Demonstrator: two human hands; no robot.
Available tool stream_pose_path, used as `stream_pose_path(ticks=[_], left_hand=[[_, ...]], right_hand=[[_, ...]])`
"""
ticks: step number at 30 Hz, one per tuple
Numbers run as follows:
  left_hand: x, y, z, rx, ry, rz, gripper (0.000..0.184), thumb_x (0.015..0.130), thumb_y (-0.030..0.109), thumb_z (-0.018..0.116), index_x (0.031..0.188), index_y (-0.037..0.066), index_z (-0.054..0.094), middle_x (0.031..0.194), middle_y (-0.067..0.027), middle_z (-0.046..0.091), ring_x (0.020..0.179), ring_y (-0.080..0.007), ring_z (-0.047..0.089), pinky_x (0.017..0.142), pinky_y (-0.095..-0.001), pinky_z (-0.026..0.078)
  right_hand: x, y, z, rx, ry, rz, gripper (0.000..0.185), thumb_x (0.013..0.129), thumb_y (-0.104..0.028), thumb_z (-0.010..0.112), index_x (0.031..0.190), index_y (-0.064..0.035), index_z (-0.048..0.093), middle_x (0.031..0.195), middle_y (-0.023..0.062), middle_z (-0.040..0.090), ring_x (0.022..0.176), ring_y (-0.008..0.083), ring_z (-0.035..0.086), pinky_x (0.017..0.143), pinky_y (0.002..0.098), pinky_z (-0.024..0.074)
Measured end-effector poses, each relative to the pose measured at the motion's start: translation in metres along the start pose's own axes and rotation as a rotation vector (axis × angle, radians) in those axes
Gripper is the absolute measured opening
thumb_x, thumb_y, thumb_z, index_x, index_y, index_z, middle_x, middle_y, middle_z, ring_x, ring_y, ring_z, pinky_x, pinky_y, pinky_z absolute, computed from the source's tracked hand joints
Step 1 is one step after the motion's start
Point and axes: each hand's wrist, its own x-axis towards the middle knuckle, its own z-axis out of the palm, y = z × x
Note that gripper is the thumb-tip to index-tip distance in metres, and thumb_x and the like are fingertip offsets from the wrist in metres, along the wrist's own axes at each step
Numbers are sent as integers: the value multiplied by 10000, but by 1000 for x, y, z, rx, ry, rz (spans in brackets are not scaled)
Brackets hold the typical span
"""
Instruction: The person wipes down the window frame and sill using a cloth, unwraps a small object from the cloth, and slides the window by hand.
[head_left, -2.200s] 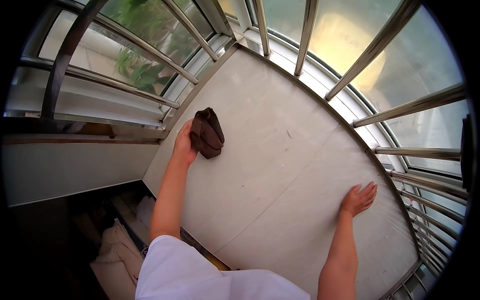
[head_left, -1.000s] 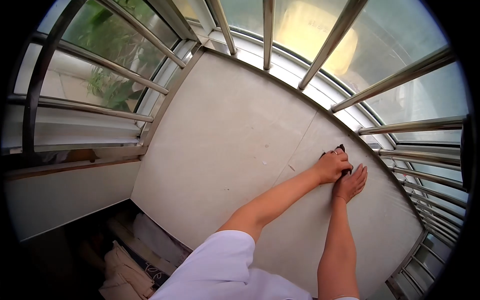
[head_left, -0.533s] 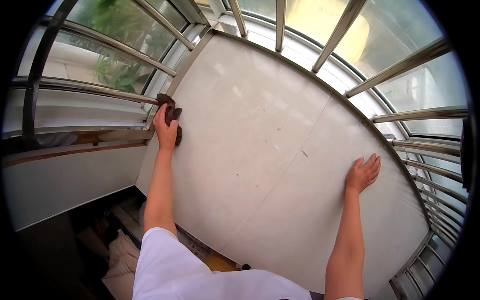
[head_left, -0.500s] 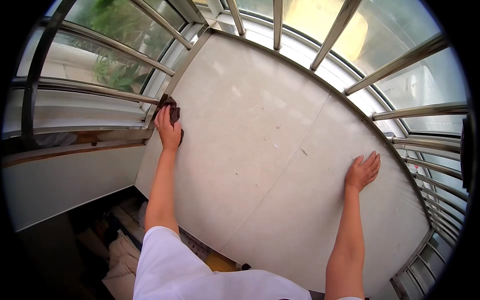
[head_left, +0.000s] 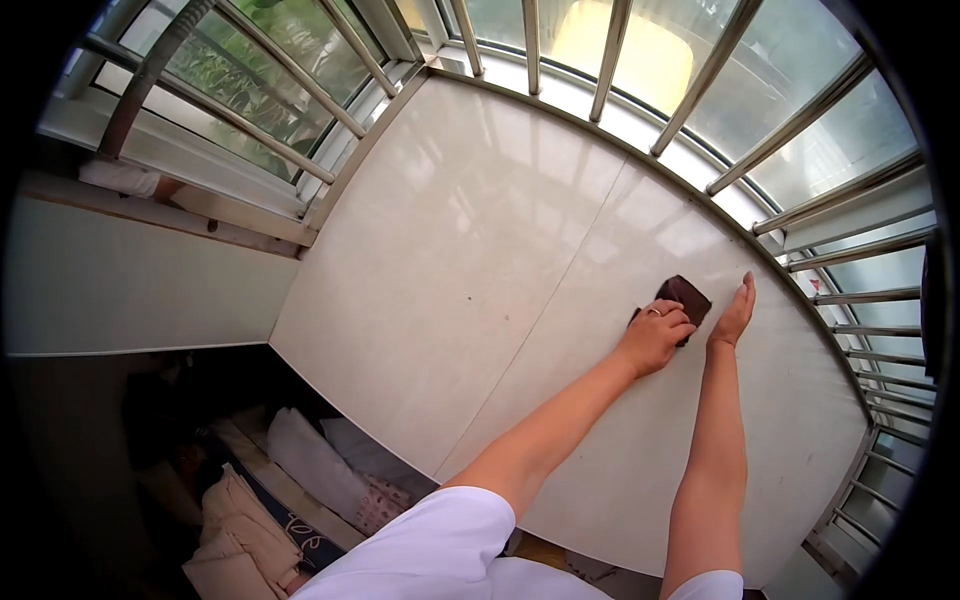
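Observation:
My left hand (head_left: 652, 338), with a ring on one finger, presses a dark brown cloth (head_left: 688, 296) flat against the pale tiled slab (head_left: 420, 240). Its fingers lie curled over the near edge of the cloth. Just to the right, my right hand (head_left: 735, 312) stands on its edge on the slab, fingers stretched out and together, palm turned toward the cloth. Nothing is in it. A narrow gap separates this hand from the cloth. A thin seam runs across the slab, left of both hands.
Metal window bars (head_left: 610, 65) rise along the slab's far and right edges, with more bars (head_left: 270, 135) at the left. Below the slab's front edge, an open space holds folded fabric (head_left: 240, 530) and a pale bundle (head_left: 315, 465). Small specks dot the slab.
My left hand has carried the cloth from the slab's left edge across to the right, beside my right hand. My right hand has turned onto its edge. Several bits of debris mid-slab are gone.

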Motion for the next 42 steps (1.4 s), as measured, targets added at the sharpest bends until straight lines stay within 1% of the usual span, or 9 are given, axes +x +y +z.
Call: stream_pose_path(ticks=[2, 6, 11, 16, 18, 21, 24, 30, 42], left_hand=[[-16, 48, 13, -321, -205, -183, 321, 680, -16, 552, 956, 100, 669, 943, -40, 618, 1016, -249, 524, 911, -367, 434], [-35, 67, -71, -456, 125, -151, 369, 658, -75, 485, 947, 72, 660, 943, -46, 607, 975, -261, 507, 877, -354, 433], [-133, -11, -291, -8, 650, -399, 500, 705, -69, 400, 1160, 13, 590, 1090, -92, 541, 1045, -235, 521, 952, -304, 404], [-329, -109, -455, 707, 903, -871, 496, 811, 107, 468, 1300, 23, 482, 1339, -143, 409, 1185, -329, 437, 1035, -390, 338], [-360, -110, -450, 949, 786, -1452, 529, 816, 169, 507, 1329, 49, 458, 1382, -155, 404, 1238, -371, 385, 1065, -430, 302], [-354, -120, -430, 840, 1066, -1456, 538, 820, 203, 524, 1336, 66, 454, 1389, -148, 418, 1280, -366, 351, 1083, -436, 281], [-329, -132, -428, 1045, 809, -1470, 542, 818, 192, 521, 1341, 72, 448, 1376, -141, 437, 1282, -360, 351, 1082, -441, 284], [-207, -177, -389, 730, 522, -685, 476, 751, 72, 500, 1223, 62, 558, 1280, -131, 524, 1230, -320, 422, 1068, -400, 321], [-78, 125, 68, -144, -242, 5, 304, 743, -7, 584, 990, 154, 654, 929, 7, 552, 1013, -206, 505, 930, -392, 374]], right_hand=[[-23, -31, -65, -195, 20, -104, 405, 997, -201, 347, 1331, 8, 437, 1386, 120, 431, 1290, 225, 384, 1084, 322, 264], [-114, -48, -225, -806, -88, -317, 377, 987, -188, 386, 1306, -6, 471, 1364, 131, 443, 1274, 259, 402, 1070, 377, 299], [-219, 42, -444, -1308, 307, 257, 423, 983, -289, 400, 1299, -22, 488, 1330, 162, 483, 1228, 322, 451, 1033, 418, 355], [-271, 107, -447, -1663, 462, 132, 460, 989, -342, 360, 1340, -60, 454, 1357, 154, 466, 1254, 315, 436, 1037, 414, 352], [-272, 96, -441, -1637, 487, 149, 466, 995, -354, 341, 1365, -86, 430, 1365, 140, 464, 1255, 309, 441, 1036, 406, 355], [-268, 68, -412, -1640, 510, 314, 457, 994, -348, 351, 1364, -93, 435, 1366, 132, 467, 1245, 310, 452, 1032, 406, 360], [-273, 84, -429, -1677, 486, 230, 448, 989, -335, 365, 1360, -96, 440, 1371, 131, 463, 1244, 307, 454, 1030, 404, 364], [-273, 91, -442, -1704, 470, 159, 454, 985, -326, 373, 1350, -65, 442, 1362, 140, 470, 1238, 308, 459, 1032, 406, 362], [-272, 57, -403, -1580, 530, 289, 450, 956, -314, 373, 1348, -110, 461, 1378, 113, 461, 1240, 313, 451, 1028, 420, 359]])
